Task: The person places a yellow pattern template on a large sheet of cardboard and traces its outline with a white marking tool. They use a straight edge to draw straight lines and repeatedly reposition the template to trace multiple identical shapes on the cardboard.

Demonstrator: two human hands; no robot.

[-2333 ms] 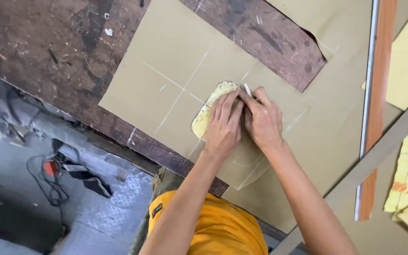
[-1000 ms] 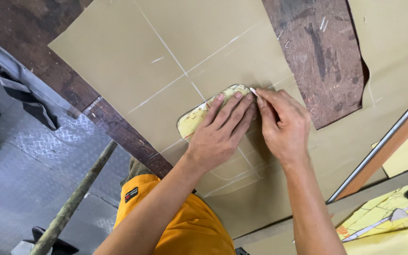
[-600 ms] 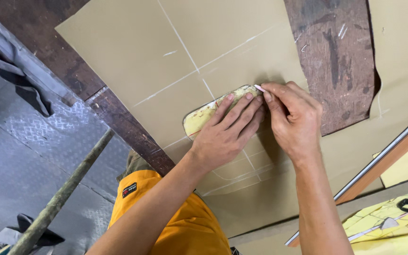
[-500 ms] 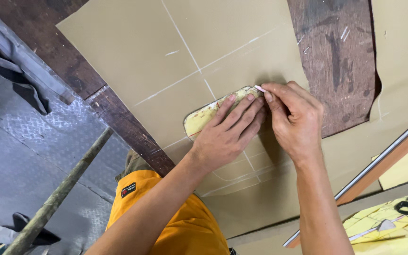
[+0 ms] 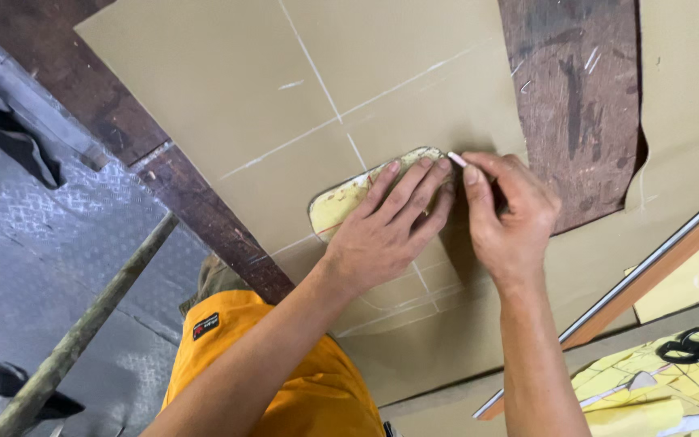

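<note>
Big picture first: a dark, scuffed wooden surface fills the top of the view, and spread across it is a wide sheet of tan material crossed by pale chalk lines. A notch cut in that sheet leaves the bare wood showing at upper right. Off the surface's edge, down left, there's grey checker-plate floor with a rough wooden pole slanting across it. At the right, a long wood-and-metal straightedge runs diagonally, and below it, yellow patterned sheets with black scissors lying on top.

Now the action, dead centre. A yellowish rounded template lies flat on the tan sheet, just below where the chalk lines cross. The left hand presses down on it, fingers spread flat and extended along its length, open palm, pinning rather than clutching. Right beside it, nearly touching, the right hand is curled tight, its grip pinched on a small white piece of chalk, whose tip sits at the template's rounded far corner, against the tan sheet. An orange shirt shows below the forearms.
</note>
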